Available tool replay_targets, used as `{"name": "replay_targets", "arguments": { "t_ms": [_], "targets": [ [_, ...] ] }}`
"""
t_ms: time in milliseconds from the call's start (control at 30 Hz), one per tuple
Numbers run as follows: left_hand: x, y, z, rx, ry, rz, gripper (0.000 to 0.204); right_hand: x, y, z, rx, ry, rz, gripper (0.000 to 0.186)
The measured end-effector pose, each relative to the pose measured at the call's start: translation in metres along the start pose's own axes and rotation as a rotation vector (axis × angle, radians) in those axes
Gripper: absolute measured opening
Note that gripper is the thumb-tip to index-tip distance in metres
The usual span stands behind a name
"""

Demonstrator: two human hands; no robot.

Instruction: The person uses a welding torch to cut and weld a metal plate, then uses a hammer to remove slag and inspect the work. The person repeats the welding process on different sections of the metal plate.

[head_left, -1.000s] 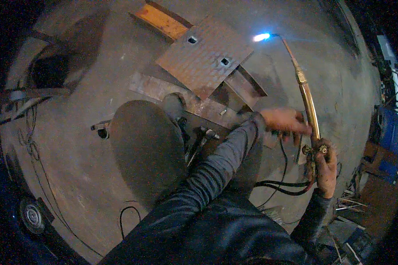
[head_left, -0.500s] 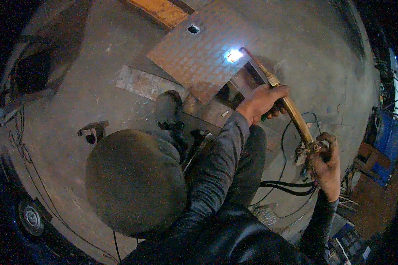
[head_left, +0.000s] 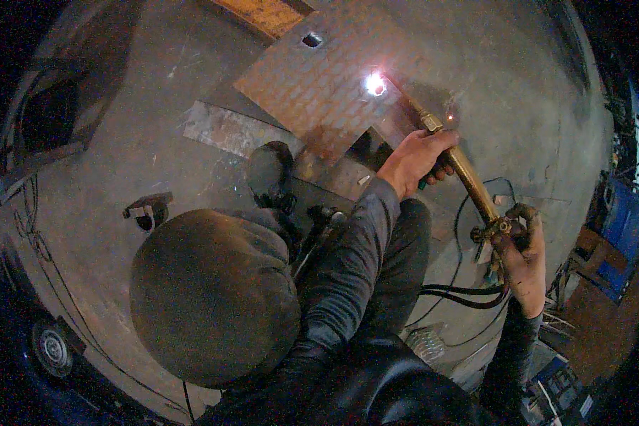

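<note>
A brass cutting torch slants from my right hand up to a steel plate. Wrapped around its tube below the head nut is my left hand, closed; a small green bit shows under its fingers. At the rear end, my right hand has its thumb and fingers curled at the valve knobs. A bright pinkish-white glow burns at the tip and hides the spot it meets on the patterned, rusty steel plate. A square hole goes through that plate near its far corner.
Black hoses trail from the torch's rear. A flat metal strip lies left of the plate, a yellow beam beyond it. A dark rounded cloth-covered shape fills the lower left. A dark clamp-like piece lies on the floor.
The glow has turned from bluish-white to pinkish, with a spark off to its right. The torch head and my left hand have shifted slightly left and away from me.
</note>
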State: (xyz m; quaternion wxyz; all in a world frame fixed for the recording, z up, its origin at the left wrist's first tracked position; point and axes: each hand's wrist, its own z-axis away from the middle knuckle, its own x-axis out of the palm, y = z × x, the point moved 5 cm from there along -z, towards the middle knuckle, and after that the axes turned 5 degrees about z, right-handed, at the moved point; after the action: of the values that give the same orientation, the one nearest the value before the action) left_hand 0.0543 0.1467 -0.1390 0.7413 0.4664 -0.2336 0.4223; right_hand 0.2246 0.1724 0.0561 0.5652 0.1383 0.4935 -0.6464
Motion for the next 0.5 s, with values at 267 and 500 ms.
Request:
{"name": "replay_targets", "arguments": {
  "t_ms": [267, 500],
  "targets": [
    [-0.0025, -0.0046, -0.0084, 0.021, 0.001, 0.034, 0.036, 0.0004, 0.0018, -0.0047, 0.032, 0.006, -0.017, 0.055],
    [-0.0037, -0.0037, -0.0063, 0.034, 0.0, 0.042, 0.035, 0.002, 0.004, -0.0054, 0.033, 0.006, -0.022, 0.052]
  ]
}}
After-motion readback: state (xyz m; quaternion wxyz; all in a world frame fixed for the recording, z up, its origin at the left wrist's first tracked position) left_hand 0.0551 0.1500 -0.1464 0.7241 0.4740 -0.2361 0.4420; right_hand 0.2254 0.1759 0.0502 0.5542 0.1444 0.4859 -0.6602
